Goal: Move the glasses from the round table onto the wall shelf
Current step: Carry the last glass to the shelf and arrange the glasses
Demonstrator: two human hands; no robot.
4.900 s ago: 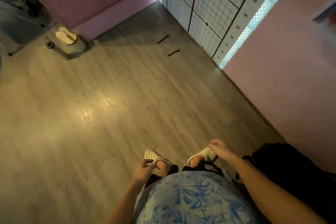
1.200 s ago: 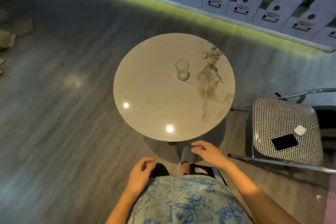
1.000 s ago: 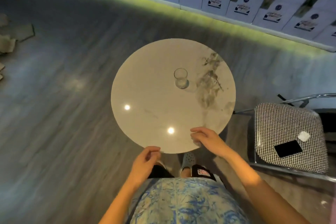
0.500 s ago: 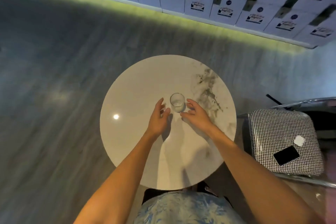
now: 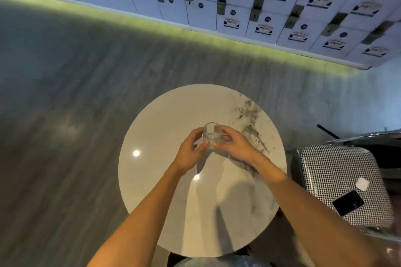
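A single clear drinking glass [image 5: 212, 134] stands near the middle of the round marble-look table [image 5: 160, 123]. My left hand [image 5: 191, 154] wraps its left side and my right hand [image 5: 235, 146] wraps its right side, fingers curled around the wall of the glass. The glass looks upright; whether its base still touches the tabletop I cannot tell. No wall shelf is in view.
A chair with a checkered seat [image 5: 338, 182] stands right of the table, carrying a black phone [image 5: 348, 202] and a small white item [image 5: 362, 184]. White lockers [image 5: 260, 11] line the far wall above a lit floor strip. Grey wood floor lies to the left.
I walked up to the table. Both hands reached from its near edge to the glass and closed around it from either side.
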